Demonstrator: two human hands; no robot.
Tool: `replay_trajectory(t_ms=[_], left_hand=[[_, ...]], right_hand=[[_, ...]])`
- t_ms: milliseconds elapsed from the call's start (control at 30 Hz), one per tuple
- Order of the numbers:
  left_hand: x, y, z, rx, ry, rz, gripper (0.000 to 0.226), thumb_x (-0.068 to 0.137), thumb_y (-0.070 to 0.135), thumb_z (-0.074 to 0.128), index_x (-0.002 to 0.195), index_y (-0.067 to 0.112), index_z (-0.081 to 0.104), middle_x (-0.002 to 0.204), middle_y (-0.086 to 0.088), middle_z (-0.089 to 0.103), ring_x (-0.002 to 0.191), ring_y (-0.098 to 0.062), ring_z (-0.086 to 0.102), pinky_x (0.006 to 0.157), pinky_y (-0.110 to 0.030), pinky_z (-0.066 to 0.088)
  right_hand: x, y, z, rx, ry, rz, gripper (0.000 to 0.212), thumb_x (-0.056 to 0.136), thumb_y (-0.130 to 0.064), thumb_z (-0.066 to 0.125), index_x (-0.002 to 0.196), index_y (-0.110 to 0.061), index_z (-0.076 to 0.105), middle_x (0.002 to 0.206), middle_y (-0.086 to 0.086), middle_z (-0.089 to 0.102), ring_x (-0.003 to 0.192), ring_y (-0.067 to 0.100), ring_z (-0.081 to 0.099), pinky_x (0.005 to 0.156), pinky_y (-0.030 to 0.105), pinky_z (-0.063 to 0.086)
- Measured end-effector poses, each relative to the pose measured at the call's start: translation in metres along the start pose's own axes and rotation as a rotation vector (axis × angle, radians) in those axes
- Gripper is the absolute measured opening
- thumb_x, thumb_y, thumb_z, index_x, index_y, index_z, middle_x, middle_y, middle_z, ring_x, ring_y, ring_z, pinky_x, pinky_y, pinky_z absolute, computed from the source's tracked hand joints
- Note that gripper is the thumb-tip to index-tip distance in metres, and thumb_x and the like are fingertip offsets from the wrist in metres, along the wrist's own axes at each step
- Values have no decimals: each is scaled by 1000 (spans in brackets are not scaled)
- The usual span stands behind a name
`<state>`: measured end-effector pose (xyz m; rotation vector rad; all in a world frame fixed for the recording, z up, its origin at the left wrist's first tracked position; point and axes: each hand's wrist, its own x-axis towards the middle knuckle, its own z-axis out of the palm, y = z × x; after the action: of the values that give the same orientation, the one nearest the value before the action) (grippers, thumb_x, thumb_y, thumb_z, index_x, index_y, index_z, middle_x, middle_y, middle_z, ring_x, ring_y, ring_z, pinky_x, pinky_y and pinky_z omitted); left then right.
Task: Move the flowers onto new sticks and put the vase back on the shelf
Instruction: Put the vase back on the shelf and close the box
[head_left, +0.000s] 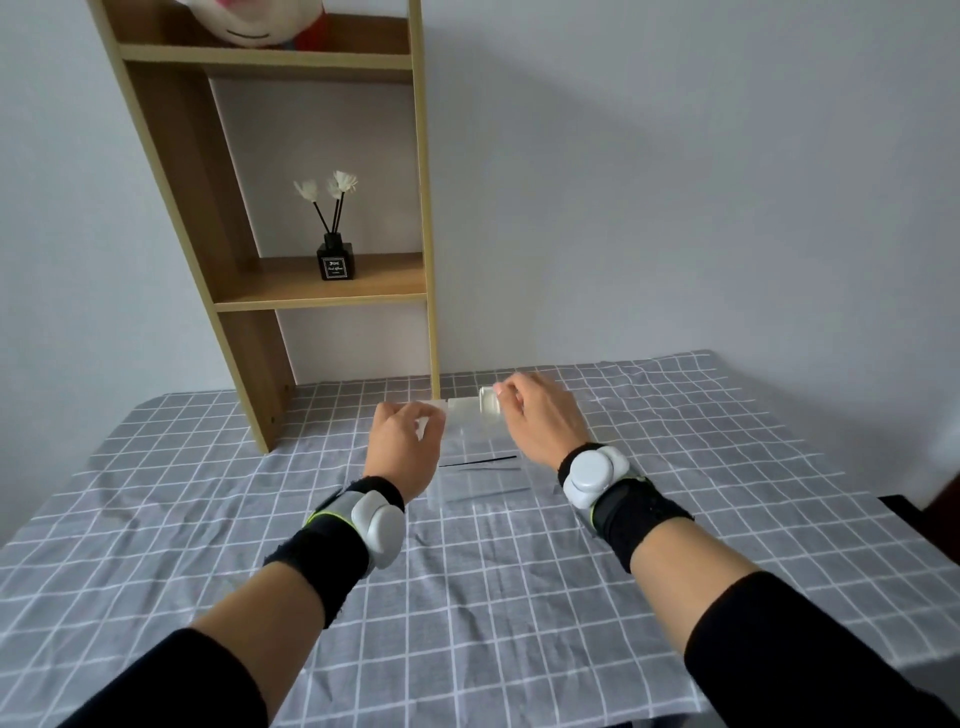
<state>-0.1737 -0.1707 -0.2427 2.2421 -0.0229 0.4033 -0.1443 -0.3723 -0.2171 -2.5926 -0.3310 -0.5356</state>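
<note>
Pinching clear bag (467, 410): left grip (402, 447), right grip (540, 415).

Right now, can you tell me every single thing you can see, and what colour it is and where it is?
Shelf: one, light wood, standing at the table's back left.
Vase: one, black, on the middle shelf board.
Flowers: three, white, on black sticks in the vase.
Soft toy: one, white, top shelf, partly cut off.
Tablecloth: one, grey with white checks, covering the table.
Clear bag: one, see-through, on the cloth between the hands.
Stick: one black, by the bag.
Left hand: holding the bag's edge.
Right hand: pinching a small pale thing.
Wristbands: two, black, white pods.
</note>
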Motion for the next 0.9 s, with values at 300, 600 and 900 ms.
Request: replay_trajectory(t_ms=[300, 600, 900], left_hand=[[-13, -15, 2, 96, -98, -14, 18, 98, 25, 62, 111, 19, 73, 129, -8, 50, 99, -15, 59, 92, -23, 45], [-8, -21, 6, 25, -112, -83, 17, 97, 26, 62, 108, 22, 75, 121, -11, 63, 79, -18, 65, 83, -36, 58], [-11, -22, 10, 2, -130, -122, 14, 99, 28, 56, 109, 29, 65, 131, -9, 53, 80, -15, 60, 81, -32, 51]], right_hand=[[-36, 16, 15, -5, -110, -62, 33, 102, -38, 55, 93, -14, 76, 100, 4, 64, 93, 24, 58, 88, 43, 49], [-46, 24, 29, -13, -36, -98, 36, 82, -45, 81, 108, -19, 78, 107, -1, 63, 102, 21, 59, 95, 39, 45], [-52, 18, 34, -126, 19, -40, 50, 76, -56, 79, 111, -22, 68, 124, 5, 52, 115, 28, 52, 103, 47, 40]])
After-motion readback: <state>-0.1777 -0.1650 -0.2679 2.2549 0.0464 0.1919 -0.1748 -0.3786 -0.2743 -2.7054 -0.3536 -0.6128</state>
